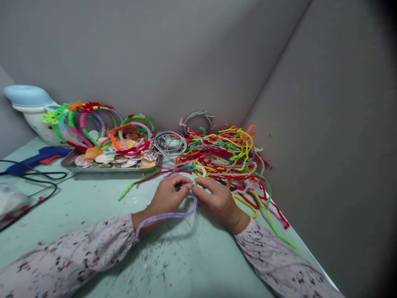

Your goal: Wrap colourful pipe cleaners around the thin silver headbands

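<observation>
My left hand [170,193] and my right hand [219,202] meet fingertip to fingertip above the table, both pinched closed. Between them is a purple pipe cleaner [169,215], whose long free end drops from the fingertips and curves back across my left wrist. A pale yellow-green piece [203,169] curls up just above the right fingers and appears joined to the purple one at the pinch. The fingers cover the exact joint. Just behind my hands lies a large tangled pile of coloured pipe cleaners [223,149], with loose strands spilling towards the right table edge.
A metal tray [108,170] of seashells [105,158] stands at the back left, with fuzzy hoops [83,120] resting on it. Nearby are coiled grey wire [169,142], a blue glue gun [31,162] with a black cord [56,188], and a white container with a blue lid [27,96].
</observation>
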The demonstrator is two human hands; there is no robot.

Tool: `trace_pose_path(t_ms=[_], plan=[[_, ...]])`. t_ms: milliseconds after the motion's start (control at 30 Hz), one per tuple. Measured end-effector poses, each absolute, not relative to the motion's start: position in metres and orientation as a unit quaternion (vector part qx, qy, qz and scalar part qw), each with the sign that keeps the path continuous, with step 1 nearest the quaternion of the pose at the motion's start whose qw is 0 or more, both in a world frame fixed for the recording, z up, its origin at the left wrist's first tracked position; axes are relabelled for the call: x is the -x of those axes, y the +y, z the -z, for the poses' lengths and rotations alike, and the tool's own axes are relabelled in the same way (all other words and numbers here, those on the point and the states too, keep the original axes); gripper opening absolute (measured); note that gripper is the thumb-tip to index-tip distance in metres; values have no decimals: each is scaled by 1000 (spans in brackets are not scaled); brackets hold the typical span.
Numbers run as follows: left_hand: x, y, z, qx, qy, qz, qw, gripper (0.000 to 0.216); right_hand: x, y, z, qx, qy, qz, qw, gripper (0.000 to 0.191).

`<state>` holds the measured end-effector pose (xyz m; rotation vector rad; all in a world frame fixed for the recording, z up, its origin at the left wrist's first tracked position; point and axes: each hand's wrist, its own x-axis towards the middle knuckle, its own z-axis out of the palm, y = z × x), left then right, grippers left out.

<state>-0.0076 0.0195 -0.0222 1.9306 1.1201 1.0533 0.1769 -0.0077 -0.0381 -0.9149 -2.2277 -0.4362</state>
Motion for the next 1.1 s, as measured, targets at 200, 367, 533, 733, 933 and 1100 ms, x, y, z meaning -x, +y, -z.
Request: trace_pose_path(t_ms=[200, 367, 533, 733, 933, 1100], plan=[[6, 21, 22, -705, 441, -410, 375, 15, -177, -8, 38, 349, -858, 162, 340, 23], [6, 21, 24, -683, 442, -407, 414, 16, -176, -8, 36, 352, -855, 161, 344, 22], [7, 21, 23, -667, 443, -397, 449, 19, -176, -9, 36, 354, -854, 159, 347, 22], [5, 19, 21, -640, 428, -410, 489, 14, -174, -9, 35, 352, -852, 154, 355, 25], [6, 18, 18, -662, 393, -406, 492, 14, -173, -9, 32, 348, -852, 153, 361, 23], [5, 16, 16, -631, 418, -398, 519, 16, -173, -9, 33, 343, -853, 160, 360, 23]])
